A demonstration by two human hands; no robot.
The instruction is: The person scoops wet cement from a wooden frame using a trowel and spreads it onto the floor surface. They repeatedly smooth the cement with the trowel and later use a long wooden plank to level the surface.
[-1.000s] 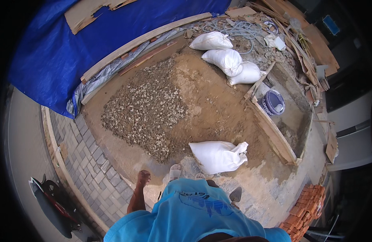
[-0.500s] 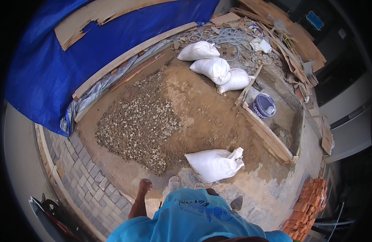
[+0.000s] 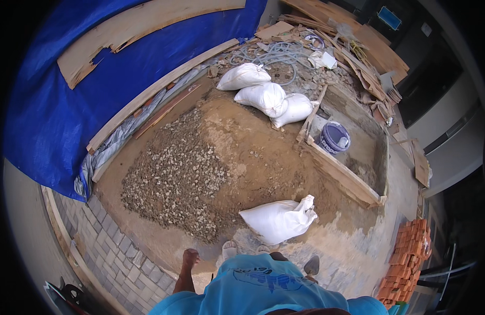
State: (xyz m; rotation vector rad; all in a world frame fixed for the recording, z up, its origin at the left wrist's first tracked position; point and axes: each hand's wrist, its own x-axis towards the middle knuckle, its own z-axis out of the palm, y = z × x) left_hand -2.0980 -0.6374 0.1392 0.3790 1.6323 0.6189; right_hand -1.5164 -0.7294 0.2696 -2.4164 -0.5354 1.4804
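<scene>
Out past the right side of the light-blue shirt, a trowel: grey blade pointing away from the cloth, handle partly lost behind it. Probably light, stiff and hard to damage; best held by the handle, close behind the blade. Right hand out of sight, hence no telling about any grip on that handle. Left hand low beside the shirt, apparently released, with fingers loosely curled and nothing visible inside.

Just ahead of the sandals, at the border of sand and damp concrete, a bulging white sack on its side, gathered neck toward the right. Likely heavy, soft and prone to sag, the smooth weave perhaps slippery when wet. For lifting, best taken by the bunched neck and the opposite bottom corner together; by the neck alone, some risk of slumping.

To the left of the sand, merging with it, a gravel heap. Farther out, three filled white sacks bunched close together; to their right, a board-edged mixing bed with a purple bucket inside. Along the outer edges, a blue tarpaulin with a long plank at its foot, a tangled grey hose, and stacked orange bricks.
</scene>
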